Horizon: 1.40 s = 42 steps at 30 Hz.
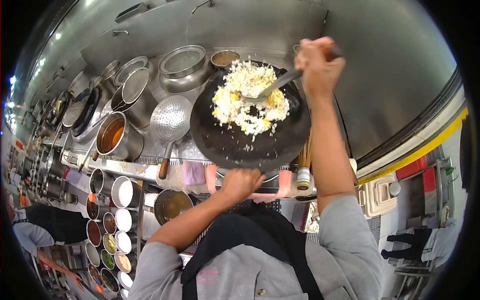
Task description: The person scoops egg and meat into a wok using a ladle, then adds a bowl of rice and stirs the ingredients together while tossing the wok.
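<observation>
A large black wok [220,140] holds white rice with yellow egg bits [250,77], some grains scattered in the air above it and on its near side. My right hand [320,62] is wrapped round the wooden handle of a metal ladle [282,80], whose bowl sits in the rice. At the wok's near edge, my left hand [241,184] is closed on the rim area; a pink cloth [212,178] lies just left of it.
Left of the wok lie a perforated skimmer [171,117] and a pot of orange liquid [111,135]. Ingredient bowls [93,232] stand lower left. A bamboo brush [304,172] is at the right. Co-workers [52,225] stand at the far left and right.
</observation>
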Tool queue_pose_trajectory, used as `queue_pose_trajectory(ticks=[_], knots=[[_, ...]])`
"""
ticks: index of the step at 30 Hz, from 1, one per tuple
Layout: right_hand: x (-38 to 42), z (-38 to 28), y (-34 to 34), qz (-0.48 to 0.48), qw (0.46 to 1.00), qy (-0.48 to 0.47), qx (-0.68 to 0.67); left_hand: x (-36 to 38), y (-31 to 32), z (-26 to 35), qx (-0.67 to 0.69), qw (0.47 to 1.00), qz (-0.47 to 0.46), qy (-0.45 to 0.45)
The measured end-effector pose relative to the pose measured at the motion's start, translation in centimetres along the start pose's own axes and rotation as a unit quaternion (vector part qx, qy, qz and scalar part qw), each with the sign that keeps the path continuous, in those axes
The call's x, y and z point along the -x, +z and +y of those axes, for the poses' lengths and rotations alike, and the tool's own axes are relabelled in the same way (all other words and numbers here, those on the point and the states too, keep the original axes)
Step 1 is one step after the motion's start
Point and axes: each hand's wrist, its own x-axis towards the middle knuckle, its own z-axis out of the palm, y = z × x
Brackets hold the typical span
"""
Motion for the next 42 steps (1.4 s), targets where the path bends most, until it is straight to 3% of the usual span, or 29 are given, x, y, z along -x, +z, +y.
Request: queue_pose_trajectory(ticks=[4,5,6,8,11,14,17,20,23,26,29,32,34,36,39,42], knots=[[0.4,-4.5,1.2,0.01,1.0,-0.006,0.02,-5.6,-3.2,-1.0,-0.052,0.998,0.032,0.015],[1.4,-3.4,1.8,0.019,0.995,0.041,0.084,-7.2,-3.4,-2.0,-0.038,0.999,0.031,-0.004],[2.1,0.6,1.2,-0.007,0.987,0.018,0.157,-8.3,-3.1,-2.6,-0.024,0.999,0.032,-0.02],[2.9,5.6,0.0,-0.019,0.993,-0.008,0.115,-6.3,0.4,-2.8,-0.038,0.998,0.049,-0.024],[1.6,1.5,-0.5,0.008,0.999,0.036,-0.012,-0.6,1.2,-0.2,-0.012,1.0,0.026,-0.012],[0.3,-3.8,-0.9,0.01,0.998,0.041,-0.046,-0.8,-1.1,0.9,-0.005,1.0,0.017,0.003],[1.8,-2.1,1.0,0.016,0.992,0.05,0.115,-7.0,-2.6,-1.7,-0.034,0.999,0.04,-0.014],[2.3,5.3,-0.3,-0.017,0.997,0.015,0.08,-6.1,0.5,-2.3,-0.031,0.998,0.042,-0.045],[0.5,2.4,-1.3,0.003,0.999,0.042,-0.004,-1.0,0.5,0.1,-0.014,0.999,0.015,-0.033],[-0.3,-3.3,-0.8,-0.006,0.998,0.044,-0.042,-2.8,-2.1,1.0,-0.021,1.0,0.009,-0.012],[1.4,-1.5,1.3,0.008,0.993,0.088,0.072,-7.2,-2.3,-1.2,-0.056,0.998,0.027,-0.018],[1.2,5.8,-0.4,-0.009,0.997,0.014,0.075,-6.6,1.2,-2.9,-0.041,0.998,0.047,-0.028],[0.0,4.2,-1.1,-0.003,0.999,0.031,0.024,-2.8,1.3,-1.2,-0.028,0.999,0.026,-0.032],[-1.0,1.2,-0.8,-0.011,0.999,0.045,-0.013,-0.6,-0.2,0.3,-0.017,1.0,0.013,0.023],[-1.2,-3.1,1.2,-0.011,0.998,0.058,-0.009,-4.4,-2.1,0.2,-0.046,0.999,0.027,0.009],[-0.6,3.1,2.2,-0.001,0.996,0.037,0.084,-9.9,-1.7,-2.3,-0.028,0.997,0.029,-0.067]])
